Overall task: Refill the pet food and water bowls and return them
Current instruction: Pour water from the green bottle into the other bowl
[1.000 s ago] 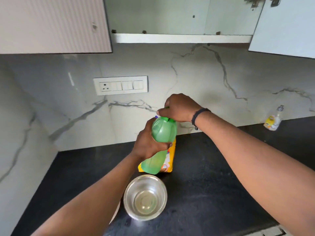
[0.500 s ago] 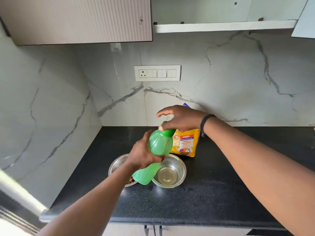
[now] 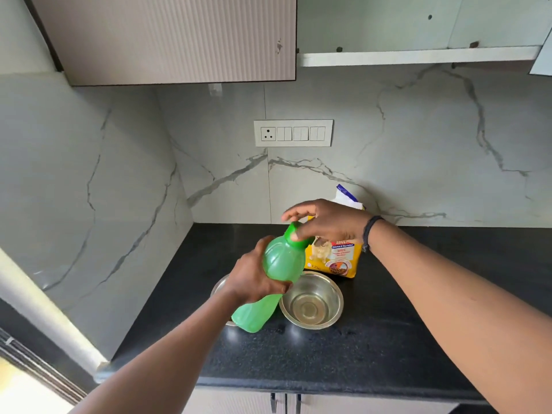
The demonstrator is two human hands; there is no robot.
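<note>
Left hand (image 3: 254,279): fingers wrapped round the middle of the green water bottle (image 3: 276,270), holding it tilted above the tabletop, cap end up and away from the person.
Right hand (image 3: 325,222): at the green cap (image 3: 294,231), thumb and a fingertip pinching it, the other fingers spread loosely above.
Water bowl (image 3: 312,300): a steel bowl on the black tabletop (image 3: 373,339), just right of the bottle's base, with a little clear water in the bottom.
Second steel bowl (image 3: 219,286): left of the first, mostly hidden behind the left hand and bottle; its contents cannot be seen.
Pet food bag (image 3: 334,258): yellow, standing just behind the bowls against the marble wall, its top open.
Switch panel (image 3: 293,133): on the wall above the bag.
</note>
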